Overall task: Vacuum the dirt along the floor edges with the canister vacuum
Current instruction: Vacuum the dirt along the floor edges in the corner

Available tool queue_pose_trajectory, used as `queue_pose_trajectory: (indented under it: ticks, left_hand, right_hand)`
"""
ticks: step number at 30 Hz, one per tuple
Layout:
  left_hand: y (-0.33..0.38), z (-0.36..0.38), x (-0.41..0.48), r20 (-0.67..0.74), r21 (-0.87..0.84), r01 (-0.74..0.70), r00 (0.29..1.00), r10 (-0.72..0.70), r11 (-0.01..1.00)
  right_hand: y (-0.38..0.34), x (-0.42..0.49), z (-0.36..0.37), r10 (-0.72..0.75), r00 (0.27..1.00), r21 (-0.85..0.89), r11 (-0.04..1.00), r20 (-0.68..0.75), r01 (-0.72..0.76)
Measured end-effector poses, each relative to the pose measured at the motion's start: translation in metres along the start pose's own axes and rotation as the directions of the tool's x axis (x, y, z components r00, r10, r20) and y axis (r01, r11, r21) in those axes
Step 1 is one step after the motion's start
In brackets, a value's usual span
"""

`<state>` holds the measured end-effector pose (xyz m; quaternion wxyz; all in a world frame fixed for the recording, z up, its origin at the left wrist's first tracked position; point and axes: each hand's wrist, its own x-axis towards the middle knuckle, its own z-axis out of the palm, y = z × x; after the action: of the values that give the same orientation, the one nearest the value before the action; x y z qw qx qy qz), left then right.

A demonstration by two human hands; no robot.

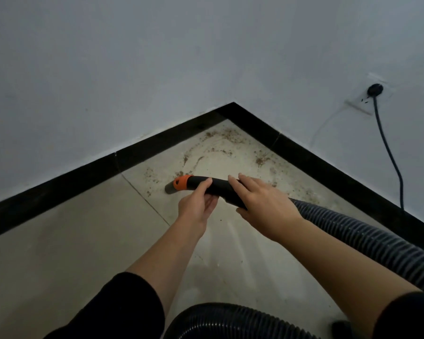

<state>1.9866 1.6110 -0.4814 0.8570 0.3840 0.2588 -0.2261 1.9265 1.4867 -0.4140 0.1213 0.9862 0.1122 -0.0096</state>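
Note:
A black vacuum nozzle handle with an orange collar (181, 182) points left over the tiled floor, its open tip close to the floor. My left hand (197, 204) holds the handle from below, thumb on top. My right hand (262, 204) grips the handle further back, fingers curled over it. A ribbed dark hose (357, 233) runs from the handle to the lower right and loops back along the bottom edge. Brown dirt (220, 143) lies scattered in the room corner beyond the nozzle, along both black skirting boards.
Black skirting (88, 172) lines both walls and meets at the corner (233, 106). A wall socket (367, 99) on the right holds a black plug, and its cable (389, 155) hangs down to the floor. Pale floor tiles stretch to the lower left.

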Motion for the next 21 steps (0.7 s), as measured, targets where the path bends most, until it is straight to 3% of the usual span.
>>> queue_pose_trajectory:
  ticks: [4, 21]
  left_hand:
    - [-0.002, 0.002, 0.006, 0.003, -0.031, 0.010, 1.000, -0.010, 0.999]
    - [-0.002, 0.009, 0.031, 0.007, -0.081, 0.044, 0.999, -0.044, 0.996]
  right_hand:
    - [0.000, 0.004, 0.012, -0.012, 0.999, -0.197, 0.980, -0.046, 0.003]
    - [0.009, 0.021, 0.032, -0.047, 0.986, -0.187, 0.982, -0.158, 0.017]
